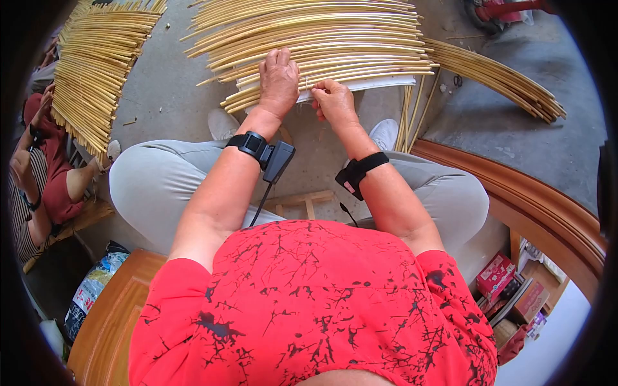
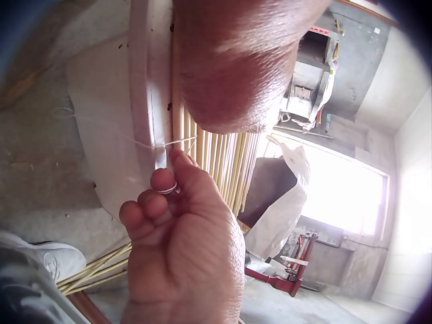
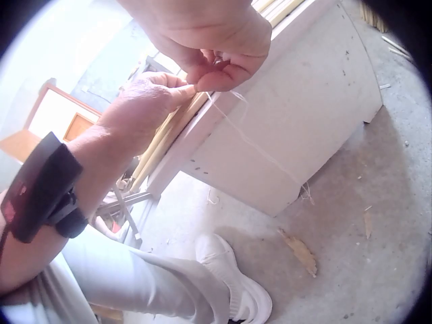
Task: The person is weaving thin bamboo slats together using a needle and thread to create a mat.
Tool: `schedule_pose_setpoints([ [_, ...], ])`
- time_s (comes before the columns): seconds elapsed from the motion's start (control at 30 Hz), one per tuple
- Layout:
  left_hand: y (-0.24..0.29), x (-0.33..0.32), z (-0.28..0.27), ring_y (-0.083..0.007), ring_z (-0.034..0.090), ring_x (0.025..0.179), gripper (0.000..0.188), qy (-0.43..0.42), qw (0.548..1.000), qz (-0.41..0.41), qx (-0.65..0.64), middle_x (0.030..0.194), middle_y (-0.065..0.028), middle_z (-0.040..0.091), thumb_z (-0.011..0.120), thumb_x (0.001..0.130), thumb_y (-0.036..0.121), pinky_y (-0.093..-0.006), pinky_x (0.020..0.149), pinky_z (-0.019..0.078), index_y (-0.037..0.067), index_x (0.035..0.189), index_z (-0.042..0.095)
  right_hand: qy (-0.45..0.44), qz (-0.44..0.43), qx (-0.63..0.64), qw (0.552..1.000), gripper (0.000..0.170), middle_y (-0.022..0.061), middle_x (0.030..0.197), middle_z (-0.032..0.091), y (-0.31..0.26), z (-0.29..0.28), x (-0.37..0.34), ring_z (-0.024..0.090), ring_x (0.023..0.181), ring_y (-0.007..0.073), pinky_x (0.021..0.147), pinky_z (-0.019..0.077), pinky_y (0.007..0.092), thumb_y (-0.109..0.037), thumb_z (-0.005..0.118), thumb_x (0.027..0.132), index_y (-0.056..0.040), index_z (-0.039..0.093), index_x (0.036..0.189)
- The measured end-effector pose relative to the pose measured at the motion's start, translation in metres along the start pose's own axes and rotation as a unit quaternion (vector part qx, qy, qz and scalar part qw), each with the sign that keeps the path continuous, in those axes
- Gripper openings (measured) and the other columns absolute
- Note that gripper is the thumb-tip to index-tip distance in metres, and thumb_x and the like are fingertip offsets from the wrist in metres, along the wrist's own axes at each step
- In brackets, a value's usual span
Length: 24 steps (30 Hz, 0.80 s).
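Rods (image 1: 322,48) in a wide row at 12 o'clock, on the white surface (image 1: 389,82), lying roughly crosswise. Both hands at their near edge.

Left hand (image 1: 278,80): palm down over the rods, fingers bent; cannot tell whether it also has hold of the thread (fingertips partly hidden). Its tips meet the right's in the right wrist view.

Right hand (image 1: 336,104): just beside it, nearly closed, thumb and fingertips pinching white thread (image 3: 260,150). A turn of thread round one finger (left wrist view shows it best). Thread also runs across the surface's edge and trails down its near side.

Elsewhere: second stack (image 1: 96,71) at 10 to 11 o'clock; loose bundle (image 1: 508,83) at 2; brown frame (image 1: 515,186) at 3. Another person's legs at 9. White shoes (image 1: 384,134) below the surface, one either side of the hands.
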State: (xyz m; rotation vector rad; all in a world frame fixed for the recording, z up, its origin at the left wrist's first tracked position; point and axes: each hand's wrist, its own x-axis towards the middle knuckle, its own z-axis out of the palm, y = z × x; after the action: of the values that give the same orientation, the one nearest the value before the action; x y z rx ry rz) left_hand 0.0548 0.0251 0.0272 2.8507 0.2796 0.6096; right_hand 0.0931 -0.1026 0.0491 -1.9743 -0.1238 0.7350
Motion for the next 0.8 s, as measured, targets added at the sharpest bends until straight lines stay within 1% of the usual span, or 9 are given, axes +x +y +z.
schedule_pose_setpoints([
  [0.23,0.0,0.0,-0.001,-0.026,0.037,0.105,0.017,-0.003,1.0,0.002,-0.005,0.109,-0.0089,0.044,0.058,0.061,0.004,-0.0384,0.082,0.0338,0.002,0.077,0.058,-0.002,0.002,0.013,1.0,0.011,0.0027,0.056,0.054,0.003,0.003,0.001,0.048,0.041,0.0077,0.035,0.0408,0.0226,-0.013,0.054,0.079,-0.0036,0.059,0.083],
  [0.3,-0.001,0.0,-0.001,-0.0259,0.037,0.105,0.016,-0.007,1.0,0.003,0.0,0.109,-0.0088,0.044,0.059,0.062,0.005,-0.0384,0.082,0.0334,0.002,0.078,0.058,0.013,-0.024,0.035,0.999,0.011,0.0056,0.053,0.056,0.009,0.006,0.003,0.053,0.04,0.0119,0.035,0.0441,0.026,-0.012,0.055,0.077,-0.003,0.06,0.08],
  [0.37,-0.001,0.0,0.0,-0.0259,0.037,0.105,0.015,-0.009,1.0,0.004,0.004,0.109,-0.0087,0.044,0.06,0.064,0.007,-0.0384,0.082,0.0331,0.003,0.078,0.059,0.02,-0.026,0.039,0.999,0.01,0.0053,0.053,0.056,0.012,0.008,0.002,0.052,0.04,0.0117,0.035,0.0435,0.0261,-0.012,0.055,0.078,-0.0032,0.06,0.08],
  [0.43,0.0,0.0,-0.003,-0.0273,0.039,0.105,0.013,-0.008,0.999,-0.011,-0.044,0.11,-0.0097,0.045,0.064,0.066,0.013,-0.0397,0.083,0.0322,0.006,0.076,0.058,0.025,-0.029,0.042,0.998,0.01,0.0051,0.053,0.055,0.013,0.008,0.001,0.051,0.039,0.0114,0.034,0.0429,0.0261,-0.012,0.055,0.079,-0.0033,0.059,0.08],
  [0.5,0.0,0.0,-0.005,-0.0272,0.039,0.105,0.015,-0.009,0.999,-0.013,-0.047,0.11,-0.0096,0.045,0.065,0.065,0.013,-0.0399,0.084,0.032,0.007,0.076,0.058,0.022,-0.017,0.057,0.998,0.01,0.0047,0.052,0.055,0.013,0.008,0.001,0.051,0.039,0.0111,0.034,0.0426,0.0262,-0.013,0.055,0.08,-0.0036,0.059,0.08],
  [0.67,0.0,0.001,-0.003,-0.0269,0.038,0.105,0.016,0.001,0.999,-0.01,-0.053,0.109,-0.0087,0.044,0.066,0.065,0.014,-0.0402,0.084,0.0318,0.007,0.076,0.058,0.025,-0.026,0.059,0.998,0.01,0.0041,0.052,0.055,0.014,0.009,0.0,0.051,0.039,0.011,0.034,0.0424,0.026,-0.013,0.055,0.08,-0.0041,0.059,0.08],
  [0.8,0.0,0.001,-0.002,-0.0267,0.039,0.105,0.015,-0.007,0.999,-0.015,-0.044,0.109,-0.0081,0.044,0.066,0.065,0.014,-0.04,0.084,0.0319,0.007,0.076,0.057,0.026,-0.032,0.052,0.998,0.01,0.0039,0.052,0.055,0.014,0.009,0.0,0.051,0.039,0.011,0.034,0.0422,0.0258,-0.013,0.055,0.08,-0.0045,0.059,0.079],
])
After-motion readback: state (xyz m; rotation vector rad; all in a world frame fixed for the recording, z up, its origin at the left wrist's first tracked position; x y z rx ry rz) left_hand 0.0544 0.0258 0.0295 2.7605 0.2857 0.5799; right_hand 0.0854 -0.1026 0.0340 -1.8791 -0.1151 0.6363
